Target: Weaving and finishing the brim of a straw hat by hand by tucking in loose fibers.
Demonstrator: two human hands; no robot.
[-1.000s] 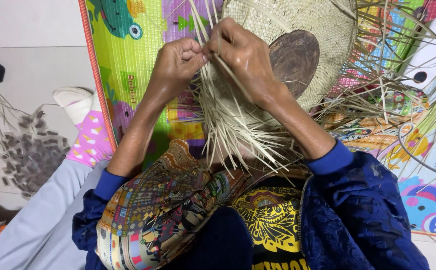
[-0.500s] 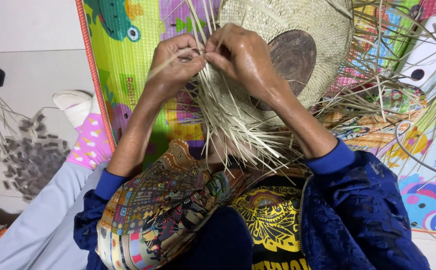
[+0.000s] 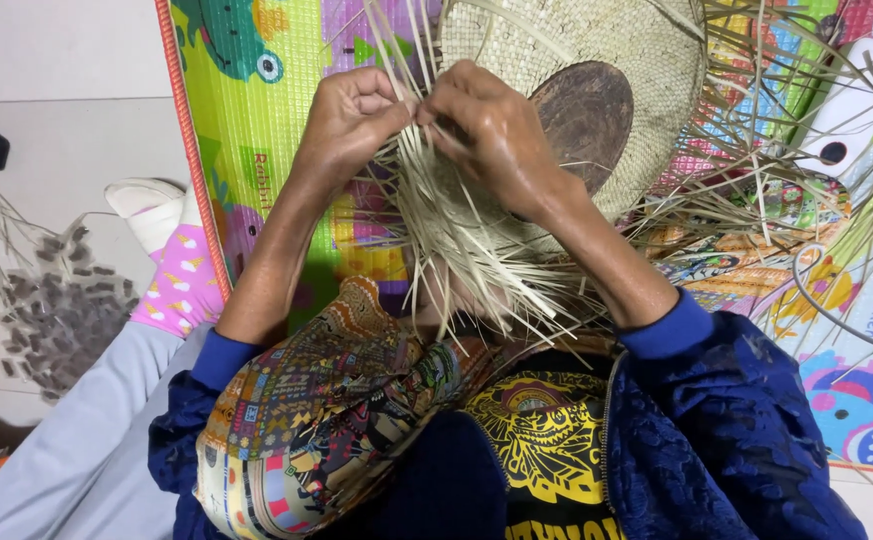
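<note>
Seen from above, the left hand (image 3: 351, 115) and right hand (image 3: 491, 125) meet at twelve o'clock, each grip pinching pale straw strands (image 3: 456, 240) that fan toward six o'clock. A half-woven hat (image 3: 596, 50) lies just beyond, on a colourful mat (image 3: 256, 120).

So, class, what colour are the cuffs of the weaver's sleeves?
Bright blue cuffs, clearest in the head view.

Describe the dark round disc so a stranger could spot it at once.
Start at the pale woven straw hat above the colourful play mat. Beside the right hand, the dark brown round wooden disc sits inside it, the only smooth, dark thing among pale strips.
</note>
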